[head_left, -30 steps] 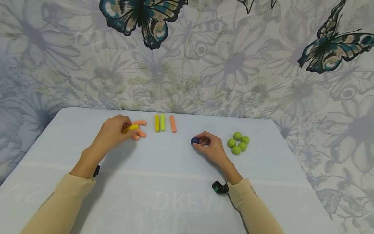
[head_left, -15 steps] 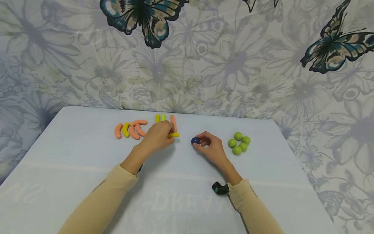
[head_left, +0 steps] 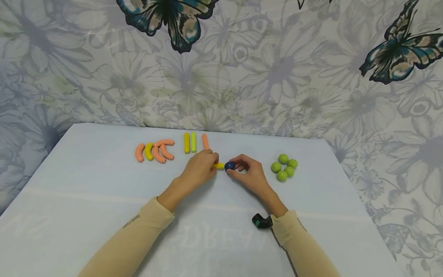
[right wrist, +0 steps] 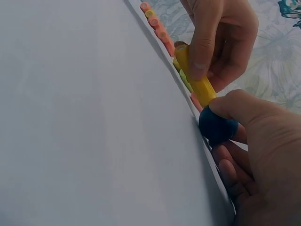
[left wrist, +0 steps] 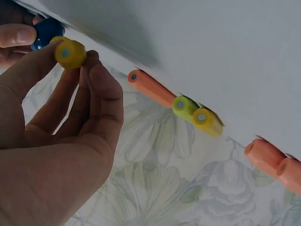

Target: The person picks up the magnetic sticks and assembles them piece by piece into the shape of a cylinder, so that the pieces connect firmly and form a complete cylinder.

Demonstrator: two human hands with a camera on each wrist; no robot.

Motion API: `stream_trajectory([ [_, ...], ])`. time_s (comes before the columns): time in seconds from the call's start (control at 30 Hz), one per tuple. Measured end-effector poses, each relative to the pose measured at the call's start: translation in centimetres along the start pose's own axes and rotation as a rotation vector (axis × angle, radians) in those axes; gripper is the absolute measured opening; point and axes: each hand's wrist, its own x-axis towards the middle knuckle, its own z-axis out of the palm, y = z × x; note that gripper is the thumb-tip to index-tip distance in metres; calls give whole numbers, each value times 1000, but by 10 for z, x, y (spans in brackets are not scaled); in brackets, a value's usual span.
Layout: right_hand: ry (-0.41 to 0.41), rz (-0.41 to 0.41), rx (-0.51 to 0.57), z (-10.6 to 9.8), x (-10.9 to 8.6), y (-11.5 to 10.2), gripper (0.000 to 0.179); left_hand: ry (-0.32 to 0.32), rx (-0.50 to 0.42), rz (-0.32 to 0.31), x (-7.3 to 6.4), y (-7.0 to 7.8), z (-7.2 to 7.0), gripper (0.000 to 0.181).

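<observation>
1. White table [head_left: 76,169] stretches across my feed, and at its left I see four curved orange pieces [head_left: 158,154] grouped closely with one curved yellow piece [head_left: 149,151].
2. Next to them, near the back edge, I find a straight yellow stick [head_left: 187,143] and a lime stick [head_left: 194,142] lying side by side.
3. The left hand [head_left: 200,167], in a tan sleeve [head_left: 126,246], is clamped on a yellow bar [head_left: 219,166], pinching it between thumb and fingers.
4. Just behind that hand lies an orange stick [head_left: 205,141]; from the head view I cannot see its near end.
5. The yellow bar spans from the left hand toward the right, its far end appearing to meet a blue ball [head_left: 230,166].
6. The right hand [head_left: 252,174] is clamped on that ball, thumb and fingers around it; I also spot a black device [head_left: 262,221] at the wrist.
7. Farthest right, apart from the hand, five green balls [head_left: 289,171] cluster together.
</observation>
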Motion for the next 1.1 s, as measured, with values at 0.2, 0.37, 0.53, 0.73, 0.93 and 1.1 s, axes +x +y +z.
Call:
stream_trajectory([
  [0.2, -17, -18, -19, 2, -1, -1, 30, -14, -10, -5, -1, 1, 1, 14],
  [0.37, -24, -38, -41, 2, -2, -3, 32, -45, -40, -25, -1, -1, 0, 11],
  [0.53, -29, -77, -70, -4, 0, -7, 35, -58, -92, -53, -1, -3, -1, 10],
  [0.73, 90, -65, -130, -36, 6, -10, 28, -64, -122, -99, -3, -7, 0, 12],
  [0.93, 252, 1, -241, -85, 5, -1, 25, -57, -121, -120, -4, -9, 0, 17],
  [1.1, 296, 59, -350, -110, 0, 10, 28, -59, -103, -129, -3, -9, 0, 22],
])
